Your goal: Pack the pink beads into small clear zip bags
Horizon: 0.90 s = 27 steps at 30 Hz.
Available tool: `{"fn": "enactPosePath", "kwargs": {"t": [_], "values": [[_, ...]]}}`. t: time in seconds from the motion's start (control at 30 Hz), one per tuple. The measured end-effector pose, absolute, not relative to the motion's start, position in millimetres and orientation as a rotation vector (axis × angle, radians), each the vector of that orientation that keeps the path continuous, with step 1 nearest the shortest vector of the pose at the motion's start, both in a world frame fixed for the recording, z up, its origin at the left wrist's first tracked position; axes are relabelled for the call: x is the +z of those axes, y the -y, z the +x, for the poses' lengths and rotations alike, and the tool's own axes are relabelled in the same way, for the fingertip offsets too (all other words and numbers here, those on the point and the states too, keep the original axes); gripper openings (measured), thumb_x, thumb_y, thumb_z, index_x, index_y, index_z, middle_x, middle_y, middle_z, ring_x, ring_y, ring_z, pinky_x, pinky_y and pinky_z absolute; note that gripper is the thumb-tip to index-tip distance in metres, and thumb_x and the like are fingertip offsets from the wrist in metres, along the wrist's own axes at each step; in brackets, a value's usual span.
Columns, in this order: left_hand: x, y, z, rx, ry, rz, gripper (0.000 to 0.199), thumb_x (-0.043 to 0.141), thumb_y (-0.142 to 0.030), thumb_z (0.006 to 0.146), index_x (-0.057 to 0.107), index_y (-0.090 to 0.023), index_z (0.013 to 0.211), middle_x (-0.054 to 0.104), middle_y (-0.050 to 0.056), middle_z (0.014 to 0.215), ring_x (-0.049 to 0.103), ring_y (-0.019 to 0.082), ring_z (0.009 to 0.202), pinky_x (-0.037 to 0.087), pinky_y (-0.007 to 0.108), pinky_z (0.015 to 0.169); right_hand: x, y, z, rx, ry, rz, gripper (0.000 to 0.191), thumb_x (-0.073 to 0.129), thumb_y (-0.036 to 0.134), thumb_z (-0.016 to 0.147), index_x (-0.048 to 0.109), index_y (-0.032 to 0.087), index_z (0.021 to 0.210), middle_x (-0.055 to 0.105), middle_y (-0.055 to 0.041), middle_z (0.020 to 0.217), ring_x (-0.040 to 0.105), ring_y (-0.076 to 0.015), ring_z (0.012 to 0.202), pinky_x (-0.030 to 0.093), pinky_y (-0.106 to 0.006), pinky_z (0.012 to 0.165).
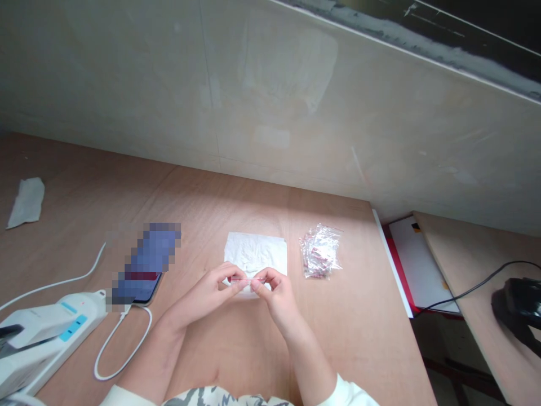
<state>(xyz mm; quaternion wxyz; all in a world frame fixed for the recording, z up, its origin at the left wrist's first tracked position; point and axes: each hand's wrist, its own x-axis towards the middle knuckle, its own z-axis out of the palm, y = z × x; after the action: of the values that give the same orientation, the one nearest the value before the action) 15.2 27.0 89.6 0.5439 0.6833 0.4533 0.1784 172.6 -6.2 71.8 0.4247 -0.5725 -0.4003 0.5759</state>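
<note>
Plain grey-beige wall [169, 84], smooth with pale patches and a thin vertical line, rises beyond a flat table [359, 349] of light-brown wood grain. Left hand [222, 286] and right hand [275, 293] meet over the table, thumb and forefinger of each pinched on a thin reddish strand [245, 279], which spans the short gap between the two sets of fingertips. Its ends are covered by the fingers, and its material is too fine to determine. Just beyond and partly beneath the fingers lies a white sheet [256, 251], roughly rectangular, creased and tissue-like. Right of the fingers and slightly beyond, apart from them, sits a loose pile of clear plastic bags [321, 251], glossy and crinkled, with small red contents showing. Left of the fingers rests a flat phone [154, 259], largely masked by blocks; a smooth white cable [96, 361] curves beside its near end. Further left of the fingers stands a hard white power strip [87, 316] with pale-blue socket panels. Farthest left and beyond, a white scrap [27, 200] lies flat. Far right of the fingers, a black object [524, 304] of unclear kind rests on a second wooden surface [477, 237].
</note>
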Motion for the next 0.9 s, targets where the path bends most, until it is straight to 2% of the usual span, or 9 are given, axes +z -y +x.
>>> {"fn": "enactPosePath", "kwargs": {"t": [0.13,0.27,0.43,0.53,0.63,0.77,0.9], "values": [[92,-27,11,0.500,-1.155,1.622,0.022,0.043,-0.035,0.077,0.055,-0.019,0.068,0.055,-0.001,0.071,0.051,0.014,0.071,0.040,0.023,0.067,78,7,174,1.483,0.931,-1.382,0.016,0.059,0.030,0.065,0.052,0.017,0.059,0.053,0.0011,0.059,0.046,-0.0110,0.060,0.036,-0.024,0.061],[97,-25,12,0.561,-1.155,1.588,0.022,0.043,-0.034,0.077,0.053,-0.018,0.066,0.054,-0.001,0.069,0.051,0.014,0.071,0.039,0.022,0.067,74,15,165,1.615,0.869,-1.275,0.019,0.062,0.031,0.063,0.055,0.019,0.076,0.056,-0.0003,0.074,0.051,-0.0123,0.069,0.038,-0.025,0.064],[94,-21,11,0.586,-1.123,1.501,0.021,0.041,-0.035,0.079,0.054,-0.020,0.080,0.057,-0.001,0.078,0.052,0.014,0.076,0.040,0.022,0.069,59,20,168,1.559,0.820,-1.354,0.023,0.060,0.038,0.062,0.050,0.017,0.061,0.052,0.0018,0.056,0.049,-0.0110,0.053,0.039,-0.025,0.053],[83,-18,6,0.593,-1.202,1.550,0.021,0.042,-0.036,0.078,0.054,-0.021,0.087,0.057,-0.001,0.083,0.052,0.014,0.076,0.040,0.022,0.066,65,9,198,1.215,0.753,-1.493,0.026,0.059,0.041,0.059,0.049,0.018,0.063,0.050,0.0025,0.055,0.049,-0.0115,0.052,0.038,-0.024,0.050],[67,-17,-3,0.540,-1.291,1.684,0.021,0.042,-0.036,0.077,0.056,-0.020,0.080,0.057,0.000,0.076,0.051,0.015,0.071,0.040,0.023,0.063,76,-9,243,0.799,0.716,-1.717,0.024,0.052,0.041,0.066,0.048,0.018,0.071,0.051,0.0003,0.063,0.051,-0.0135,0.055,0.039,-0.026,0.052],[44,-14,-10,0.502,-1.361,1.771,0.023,0.041,-0.035,0.077,0.057,-0.019,0.076,0.056,0.002,0.071,0.050,0.017,0.069,0.040,0.026,0.062,74,-33,289,0.231,0.749,-2.121,0.019,0.047,0.032,0.069,0.046,0.016,0.080,0.055,-0.0087,0.072,0.050,-0.0233,0.073,0.036,-0.034,0.063],[31,-10,-10,0.541,-1.394,1.813,0.022,0.040,-0.034,0.078,0.055,-0.019,0.075,0.055,0.003,0.070,0.049,0.018,0.069,0.040,0.027,0.060,65,-40,292,-0.147,0.820,-2.274,0.024,0.049,0.028,0.066,0.047,0.013,0.085,0.050,-0.0195,0.091,0.039,-0.0324,0.090,0.030,-0.043,0.071]]}}
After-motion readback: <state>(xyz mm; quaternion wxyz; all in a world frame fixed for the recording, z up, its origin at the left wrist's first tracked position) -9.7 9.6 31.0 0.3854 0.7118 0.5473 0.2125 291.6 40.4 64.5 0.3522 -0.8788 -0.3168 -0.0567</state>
